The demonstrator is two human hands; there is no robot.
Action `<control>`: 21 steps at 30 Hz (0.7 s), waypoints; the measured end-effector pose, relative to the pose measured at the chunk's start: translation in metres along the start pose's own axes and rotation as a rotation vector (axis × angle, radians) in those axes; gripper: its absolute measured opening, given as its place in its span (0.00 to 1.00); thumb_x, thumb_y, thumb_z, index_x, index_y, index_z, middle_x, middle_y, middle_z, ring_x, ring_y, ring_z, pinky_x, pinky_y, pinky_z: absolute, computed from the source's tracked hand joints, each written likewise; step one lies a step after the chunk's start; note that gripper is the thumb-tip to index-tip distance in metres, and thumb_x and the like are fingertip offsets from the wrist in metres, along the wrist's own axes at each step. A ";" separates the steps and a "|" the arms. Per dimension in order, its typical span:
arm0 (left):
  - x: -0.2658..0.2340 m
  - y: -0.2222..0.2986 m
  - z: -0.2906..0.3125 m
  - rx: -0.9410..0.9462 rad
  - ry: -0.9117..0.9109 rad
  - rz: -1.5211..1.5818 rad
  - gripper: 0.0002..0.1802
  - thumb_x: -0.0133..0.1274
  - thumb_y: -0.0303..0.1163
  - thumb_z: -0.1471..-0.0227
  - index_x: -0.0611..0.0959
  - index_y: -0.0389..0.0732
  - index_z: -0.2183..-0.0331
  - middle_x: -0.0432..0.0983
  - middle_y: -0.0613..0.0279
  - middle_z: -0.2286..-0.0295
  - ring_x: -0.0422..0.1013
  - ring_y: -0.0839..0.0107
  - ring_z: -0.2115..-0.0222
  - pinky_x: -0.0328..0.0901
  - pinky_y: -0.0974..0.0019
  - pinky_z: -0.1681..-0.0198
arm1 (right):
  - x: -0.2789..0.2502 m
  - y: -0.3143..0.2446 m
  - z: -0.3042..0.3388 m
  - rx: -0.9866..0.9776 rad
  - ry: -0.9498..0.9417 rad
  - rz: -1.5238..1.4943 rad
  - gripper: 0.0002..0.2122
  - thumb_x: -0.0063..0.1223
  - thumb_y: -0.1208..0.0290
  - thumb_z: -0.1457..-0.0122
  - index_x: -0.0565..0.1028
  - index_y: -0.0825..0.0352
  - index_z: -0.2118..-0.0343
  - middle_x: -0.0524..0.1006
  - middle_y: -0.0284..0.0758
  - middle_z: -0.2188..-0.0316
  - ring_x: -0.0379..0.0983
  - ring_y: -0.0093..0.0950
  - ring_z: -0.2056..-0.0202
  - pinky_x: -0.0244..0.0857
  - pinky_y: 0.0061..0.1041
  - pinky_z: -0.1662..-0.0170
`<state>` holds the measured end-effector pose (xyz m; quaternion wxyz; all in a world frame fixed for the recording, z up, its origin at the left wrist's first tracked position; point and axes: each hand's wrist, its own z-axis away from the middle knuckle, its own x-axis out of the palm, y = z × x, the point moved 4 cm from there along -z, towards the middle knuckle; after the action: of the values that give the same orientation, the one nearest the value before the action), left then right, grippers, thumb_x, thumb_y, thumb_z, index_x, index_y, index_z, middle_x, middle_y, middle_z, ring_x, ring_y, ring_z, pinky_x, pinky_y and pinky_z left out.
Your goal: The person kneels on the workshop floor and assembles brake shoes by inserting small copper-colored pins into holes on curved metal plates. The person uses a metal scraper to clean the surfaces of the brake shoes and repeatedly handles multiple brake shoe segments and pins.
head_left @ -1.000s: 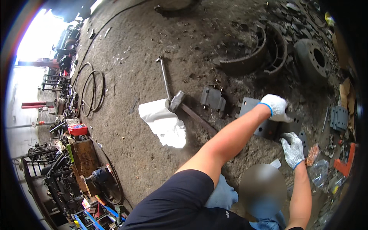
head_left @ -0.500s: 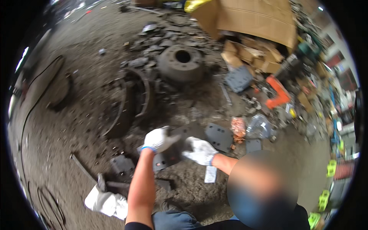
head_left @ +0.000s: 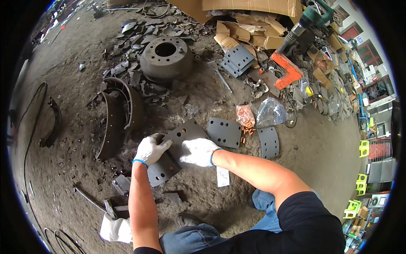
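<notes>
Two dark grey drilled brake linings lie end to end in front of me, an upper one [head_left: 193, 127] and a lower one [head_left: 160, 172]. Small copper-coloured spots show in a few of their holes. My left hand [head_left: 148, 150], in a white glove, is curled beside where they meet, thumb toward the upper lining; what it holds, if anything, is hidden. Over the upper lining, my gloved right hand [head_left: 198, 151] points leftward with fingers bent down; their tips are hidden. Just right lies another drilled lining [head_left: 224, 132], near a bag of copper-coloured rivets [head_left: 245, 115].
A brake drum [head_left: 165, 59] sits ahead, with curved brake shoes [head_left: 111, 122] to its left. A hammer [head_left: 111, 209] lies near a white bag [head_left: 116, 229]. Stacked linings [head_left: 238, 60], an orange angled piece [head_left: 287, 70] and cardboard [head_left: 253, 5] are at far right.
The view has shifted and sharpened, so the floor items appear higher and further left. My right hand has come down over the upper lining; my left hand's thumb and fingers have drawn closer together.
</notes>
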<state>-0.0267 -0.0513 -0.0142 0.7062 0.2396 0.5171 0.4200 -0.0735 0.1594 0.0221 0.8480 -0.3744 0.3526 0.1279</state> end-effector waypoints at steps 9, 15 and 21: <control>-0.002 0.023 -0.004 -0.064 -0.031 -0.260 0.31 0.60 0.56 0.43 0.87 0.39 0.51 0.85 0.42 0.57 0.81 0.44 0.55 0.74 0.50 0.50 | 0.001 0.009 -0.004 -0.020 0.012 -0.070 0.23 0.58 0.49 0.36 0.76 0.66 0.51 0.82 0.49 0.53 0.77 0.50 0.47 0.70 0.48 0.44; 0.003 0.015 -0.007 -0.111 -0.012 -0.182 0.28 0.61 0.51 0.42 0.86 0.34 0.54 0.85 0.40 0.60 0.82 0.48 0.57 0.72 0.52 0.52 | -0.003 0.010 -0.008 -0.042 -0.063 -0.060 0.23 0.58 0.50 0.36 0.77 0.65 0.49 0.82 0.48 0.53 0.79 0.49 0.48 0.71 0.48 0.46; 0.013 0.024 -0.002 -0.103 0.094 -0.297 0.28 0.55 0.55 0.39 0.87 0.38 0.55 0.85 0.42 0.59 0.80 0.43 0.54 0.72 0.50 0.50 | -0.013 0.024 -0.008 -0.127 -0.018 -0.171 0.23 0.58 0.50 0.34 0.80 0.66 0.49 0.84 0.49 0.55 0.81 0.47 0.50 0.73 0.43 0.46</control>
<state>-0.0359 -0.0276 -0.0030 0.7470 0.1041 0.5569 0.3479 -0.0984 0.1702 0.0142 0.8336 -0.4548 0.3029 0.0807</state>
